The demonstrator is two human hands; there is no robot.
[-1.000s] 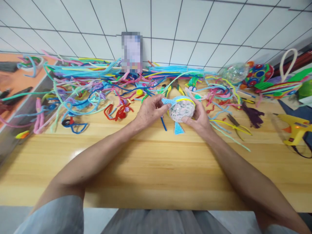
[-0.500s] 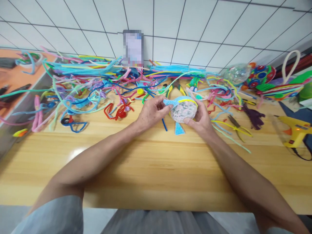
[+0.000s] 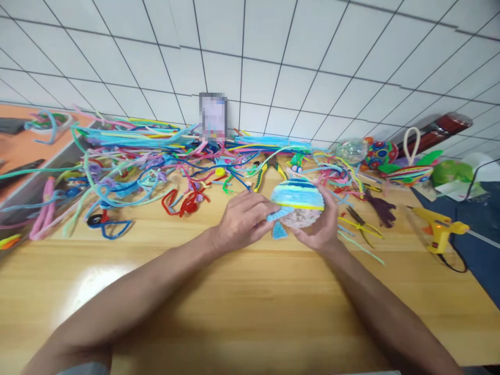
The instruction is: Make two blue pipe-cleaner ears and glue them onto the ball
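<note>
My right hand (image 3: 322, 226) grips the side of a round ball (image 3: 297, 197). Bands of dark blue, white, light blue and yellow pipe cleaner cover the ball's upper part, while its lower part looks clear and silvery. Between the fingers of my left hand (image 3: 244, 221) is a small light-blue ribbed pipe-cleaner piece (image 3: 282, 212), held against the ball's left side. Whether the piece is fixed to the ball I cannot tell. Just below the ball shows a light-blue triangular piece (image 3: 279, 230), apparently lying on the table.
Tangled pipe cleaners (image 3: 136, 166) line the back of the wooden table (image 3: 219, 307). Yellow-black pliers (image 3: 269, 169) lie behind the ball. To the right are yellow-handled pliers (image 3: 363, 226), a yellow glue gun (image 3: 439, 226) and a clear ball (image 3: 351, 150). A phone (image 3: 213, 115) leans on the wall.
The ball has turned so its striped blue side now shows more. My left hand has rolled over, back of the hand upward, still pinching the ribbed piece. The view has tilted up.
</note>
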